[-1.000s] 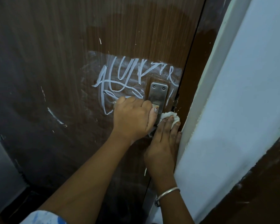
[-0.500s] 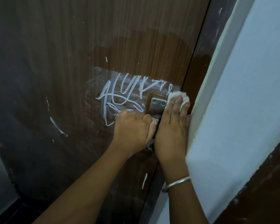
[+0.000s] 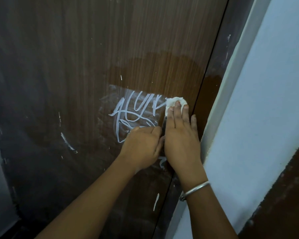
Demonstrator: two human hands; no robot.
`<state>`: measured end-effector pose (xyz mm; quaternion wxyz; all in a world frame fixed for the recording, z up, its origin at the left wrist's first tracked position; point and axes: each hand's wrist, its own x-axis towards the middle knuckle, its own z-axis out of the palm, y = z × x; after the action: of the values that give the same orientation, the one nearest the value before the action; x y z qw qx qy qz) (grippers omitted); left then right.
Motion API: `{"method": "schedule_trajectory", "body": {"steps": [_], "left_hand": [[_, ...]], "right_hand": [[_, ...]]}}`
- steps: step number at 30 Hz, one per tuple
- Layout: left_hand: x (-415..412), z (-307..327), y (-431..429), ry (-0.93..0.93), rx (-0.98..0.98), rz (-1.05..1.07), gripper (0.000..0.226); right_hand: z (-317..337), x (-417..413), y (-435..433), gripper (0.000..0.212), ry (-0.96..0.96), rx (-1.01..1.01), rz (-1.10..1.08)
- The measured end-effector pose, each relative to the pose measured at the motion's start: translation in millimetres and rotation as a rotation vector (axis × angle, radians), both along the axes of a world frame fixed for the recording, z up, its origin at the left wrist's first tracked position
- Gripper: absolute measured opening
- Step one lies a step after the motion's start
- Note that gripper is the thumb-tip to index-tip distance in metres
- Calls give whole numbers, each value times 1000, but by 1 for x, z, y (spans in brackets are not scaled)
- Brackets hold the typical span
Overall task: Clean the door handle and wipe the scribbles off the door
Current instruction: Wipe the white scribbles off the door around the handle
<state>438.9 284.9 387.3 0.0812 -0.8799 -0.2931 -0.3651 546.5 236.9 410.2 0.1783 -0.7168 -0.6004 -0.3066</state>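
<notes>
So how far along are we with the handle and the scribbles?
Done: only hazy smearing around the scribbles; their white lines are mostly intact. In hand: the right hand presses a white cloth flat on their upper right end; the left hand grips the door handle, hiding most of it. Left: nearly all scribbles; handle cleanliness can't be judged.

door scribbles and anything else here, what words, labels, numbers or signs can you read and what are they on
Scribbles on the door: loose white strokes, no word readable; their right end lies under the cloth and the right hand.
No label, brand, number or sign shows anywhere else.
</notes>
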Motion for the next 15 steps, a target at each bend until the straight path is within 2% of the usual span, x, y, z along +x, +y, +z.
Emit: {"method": "schedule_trajectory", "body": {"steps": [3, 6, 8, 11, 13, 15], "left_hand": [[-6, 7, -4, -201, -77, -86, 13], [-3, 20, -7, -356, -7, -205, 23], [2, 27, -6, -310, 24, -270, 35], [8, 31, -1, -152, -40, -302, 54], [10, 29, 3, -139, -73, -312, 60], [12, 28, 5, -144, -106, -312, 64]], "right_hand": [[3, -1, -4, 70, -19, -7, -17], [3, -6, 0, 74, 16, -26, 17], [0, -6, 6, 79, 37, -57, 48], [-5, -2, 7, 84, 107, -34, 105], [-9, -1, 2, 82, 258, 41, 229], [-11, -2, -5, 70, 501, 175, 359]]}}
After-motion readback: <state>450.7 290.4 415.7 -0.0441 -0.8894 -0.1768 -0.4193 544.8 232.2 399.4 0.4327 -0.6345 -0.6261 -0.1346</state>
